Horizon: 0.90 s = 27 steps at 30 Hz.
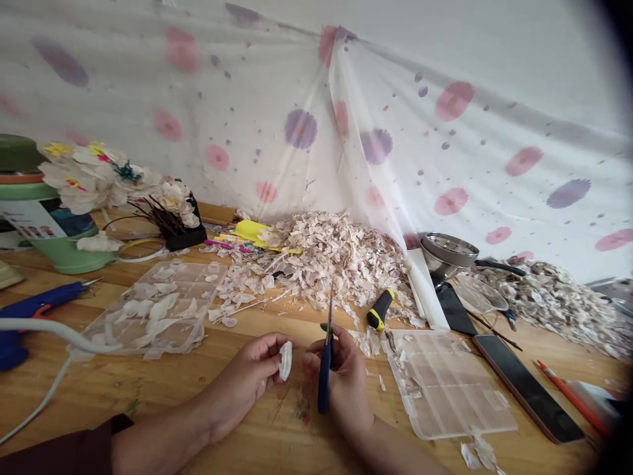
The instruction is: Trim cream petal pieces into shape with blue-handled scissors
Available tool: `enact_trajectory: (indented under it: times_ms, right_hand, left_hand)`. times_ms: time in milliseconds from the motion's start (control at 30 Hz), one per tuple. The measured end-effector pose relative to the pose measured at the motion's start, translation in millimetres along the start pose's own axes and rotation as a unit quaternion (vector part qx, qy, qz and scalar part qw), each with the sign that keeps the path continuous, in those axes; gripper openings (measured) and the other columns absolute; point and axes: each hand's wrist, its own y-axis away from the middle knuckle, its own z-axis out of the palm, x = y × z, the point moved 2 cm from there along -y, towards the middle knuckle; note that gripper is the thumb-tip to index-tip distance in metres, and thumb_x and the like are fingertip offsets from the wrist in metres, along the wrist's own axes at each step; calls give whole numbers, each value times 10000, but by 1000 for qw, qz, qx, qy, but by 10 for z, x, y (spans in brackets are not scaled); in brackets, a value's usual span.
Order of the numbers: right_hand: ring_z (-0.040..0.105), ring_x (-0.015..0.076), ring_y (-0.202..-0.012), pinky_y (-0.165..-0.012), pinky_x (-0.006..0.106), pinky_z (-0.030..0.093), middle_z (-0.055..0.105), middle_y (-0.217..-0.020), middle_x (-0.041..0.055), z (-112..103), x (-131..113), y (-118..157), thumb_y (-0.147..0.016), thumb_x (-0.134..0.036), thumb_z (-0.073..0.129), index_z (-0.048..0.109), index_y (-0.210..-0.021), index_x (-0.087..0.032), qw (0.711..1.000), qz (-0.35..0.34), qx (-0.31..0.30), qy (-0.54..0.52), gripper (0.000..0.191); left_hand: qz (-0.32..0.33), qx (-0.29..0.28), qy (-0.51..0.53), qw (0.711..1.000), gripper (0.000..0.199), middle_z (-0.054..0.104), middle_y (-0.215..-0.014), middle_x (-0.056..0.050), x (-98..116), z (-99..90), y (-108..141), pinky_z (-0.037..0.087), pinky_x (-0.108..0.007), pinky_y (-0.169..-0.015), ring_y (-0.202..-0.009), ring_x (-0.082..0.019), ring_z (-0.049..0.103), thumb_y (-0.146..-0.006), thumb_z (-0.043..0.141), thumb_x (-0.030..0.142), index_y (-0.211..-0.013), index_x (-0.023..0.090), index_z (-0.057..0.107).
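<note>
Low in the middle of the view, my left hand [254, 371] pinches a small whitish petal-like piece [285, 361] between thumb and fingers. Just to its right, my right hand [342, 376] grips blue-handled scissors [324, 376], whose blades point up and away from me. The scissors and the piece are apart. Beyond my hands lies a large heap of pale, thin flakes [346, 254]. A clear compartment tray [190, 336] with larger white petals stands to the left, and a second clear compartment tray [445, 382] lies to the right.
A blue glue gun [39, 305] and white cable are at left, near a green container [74, 254] and white flowers [93, 178]. A yellow-black tool [380, 309], phone [527, 386], orange pen [571, 396], metal pan [450, 251] and another flake heap [558, 300] are at right.
</note>
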Motion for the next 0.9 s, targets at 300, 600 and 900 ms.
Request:
enact_trajectory:
  times_ms: [300,600,900]
  right_hand:
    - [669,238,-833,-678,285,430,736,-931,80,-249,-250,-152,-822,-158,548,577,-1213,-177,797,-64,-79,596,393]
    - [630,277,-984,-804,330,419,694,-1059,126,-204,-300,-157,-832,-60,484,505,-1361,-164,730,-76,-117,669,540]
    - [665,325,-810,-625,318,409,723,-842,134,-389,-496,-271,-707,-146,680,667,-989,-164,727,-57,-92,678,283]
  left_hand:
    - [92,11,-79,993,247,582,-697,10,70,-75,-16,381,-246,-624,-646,-140,464,-662,761,393,-820,210,710]
    - [228,2,-135,964,90,562,-854,-41,250,-31,56,445,-293,-751,-837,-203,545,-625,778,276,-579,226,718]
    - [166,-7,-76,983,93,672,-762,-27,157,-21,75,459,-295,-718,-743,-184,590,-575,817,270,-574,228,733]
